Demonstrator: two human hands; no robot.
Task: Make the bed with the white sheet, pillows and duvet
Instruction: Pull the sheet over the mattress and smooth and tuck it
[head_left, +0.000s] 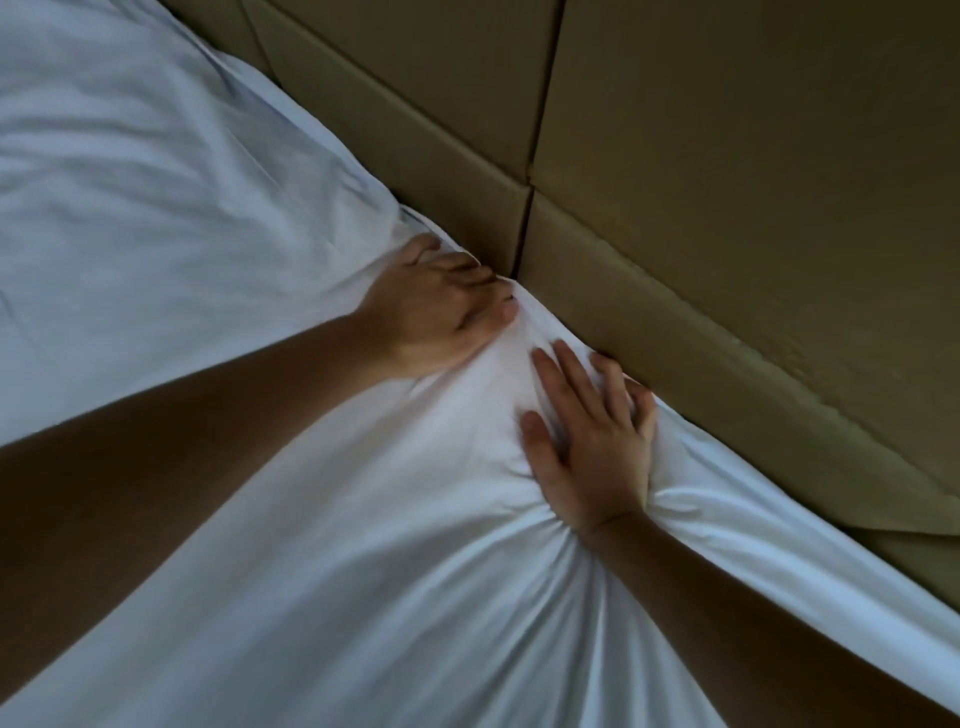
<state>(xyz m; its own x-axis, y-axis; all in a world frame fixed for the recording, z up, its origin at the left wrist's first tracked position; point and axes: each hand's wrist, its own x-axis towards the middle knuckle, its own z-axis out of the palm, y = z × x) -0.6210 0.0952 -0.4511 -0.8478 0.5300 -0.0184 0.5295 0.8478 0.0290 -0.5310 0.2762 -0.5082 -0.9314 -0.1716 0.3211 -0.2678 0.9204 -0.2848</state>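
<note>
White sheet (218, 218) being pressed at the bed corner.
Left hand (431, 306) curled, fabric being gripped; right hand (592, 441) being laid flat, fingers spread, beside brown panels (727, 182).

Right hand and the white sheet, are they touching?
Touching. The head view shows the right hand lying flat on the sheet, fingers spread, with the fabric bunched into wrinkles at its wrist.

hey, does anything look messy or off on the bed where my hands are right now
Yes. The white sheet is bunched into radiating creases under your right hand, and more wrinkles cross it at upper left. Your left hand presses the sheet's edge against the padded headboard. Nothing looks torn or stained.
</note>
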